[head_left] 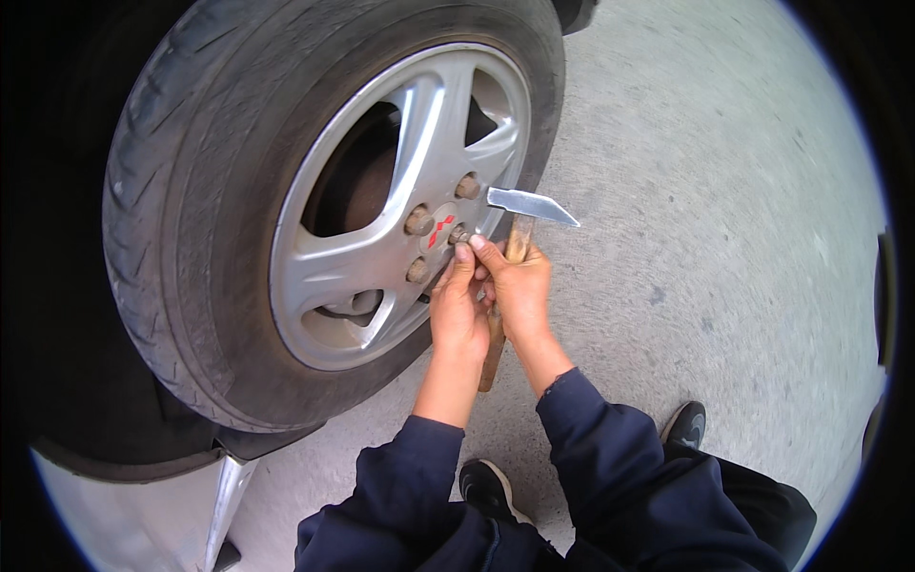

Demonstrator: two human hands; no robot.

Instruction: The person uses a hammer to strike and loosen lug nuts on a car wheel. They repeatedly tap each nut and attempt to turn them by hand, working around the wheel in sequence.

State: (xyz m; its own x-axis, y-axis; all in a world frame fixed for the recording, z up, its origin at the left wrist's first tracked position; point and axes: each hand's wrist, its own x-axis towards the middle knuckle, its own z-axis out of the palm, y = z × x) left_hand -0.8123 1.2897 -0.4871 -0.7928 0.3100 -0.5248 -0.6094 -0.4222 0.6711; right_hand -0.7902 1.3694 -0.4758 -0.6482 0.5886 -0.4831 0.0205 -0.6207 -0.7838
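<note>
A silver alloy wheel (443,110) with a black tire (205,238) stands in front of me, turned outward from the car. Around its center cap (437,231) with a red emblem sit several rusty lug nuts (419,220). At the lug nut on the near right (458,233), both my thumbs meet. My left hand (459,310) is closed with its fingertips on that nut. My right hand (522,291) is closed round the wooden handle of a hammer (519,238), its thumb tip also against the nut. The hammer's shiny metal head (534,204) points up and right, beside the rim.
Grey concrete ground (705,191) spreads to the right of the wheel. Silver car bodywork (124,515) lies at the lower left, below the dark wheel arch. My black shoes (488,488) are on the ground beneath my arms.
</note>
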